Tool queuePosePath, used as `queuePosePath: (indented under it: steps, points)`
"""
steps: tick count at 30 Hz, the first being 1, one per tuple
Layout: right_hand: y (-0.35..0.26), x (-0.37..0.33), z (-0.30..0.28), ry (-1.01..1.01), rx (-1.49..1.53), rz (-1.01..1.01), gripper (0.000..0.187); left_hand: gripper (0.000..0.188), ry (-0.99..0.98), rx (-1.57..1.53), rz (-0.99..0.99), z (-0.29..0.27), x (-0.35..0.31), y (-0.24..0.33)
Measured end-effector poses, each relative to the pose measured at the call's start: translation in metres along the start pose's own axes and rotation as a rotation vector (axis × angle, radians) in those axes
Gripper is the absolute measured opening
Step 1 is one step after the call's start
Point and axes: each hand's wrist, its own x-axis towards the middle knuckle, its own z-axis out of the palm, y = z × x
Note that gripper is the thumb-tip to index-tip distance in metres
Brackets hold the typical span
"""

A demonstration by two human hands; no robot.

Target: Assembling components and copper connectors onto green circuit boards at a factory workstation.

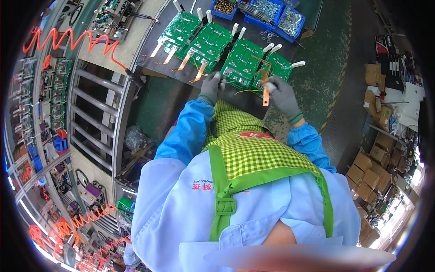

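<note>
Grey work gloves cover both my hands. My right hand [282, 95] pinches a bent copper strip [265, 94] with a hole near its lower end, held upright before the rightmost green circuit board [278, 67]. My left hand [212, 86] is closed at the bench's near edge, between two boards; whatever its fingers hold, if anything, is hidden. Just right of it lies another green circuit board [244, 61]. To its upper left, a green circuit board [212, 43] has copper strips [199, 72] sticking out toward me. A thin yellow wire [249, 90] trails near the right hand.
Blue bins [290, 22] of small metal hardware and an electric screwdriver [253, 10] are at the bench's far side. One more green board [177, 31] lies at the left. A roller conveyor [97, 106] and coiled orange hose [86, 41] are further left. Cardboard boxes [374, 165] stand right.
</note>
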Motion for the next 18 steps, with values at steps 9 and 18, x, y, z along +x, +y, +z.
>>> queuePosePath:
  steps: [9,18]
  points:
    - [-0.016,-0.018,0.068,-0.32,0.236,0.289,0.019,0.017,-0.34,-0.374,-0.315,-0.022,0.028,-0.001]
    - [-0.036,-0.007,0.089,-0.198,0.379,0.46,0.017,0.02,-0.226,-0.195,-0.331,-0.019,0.028,0.015]
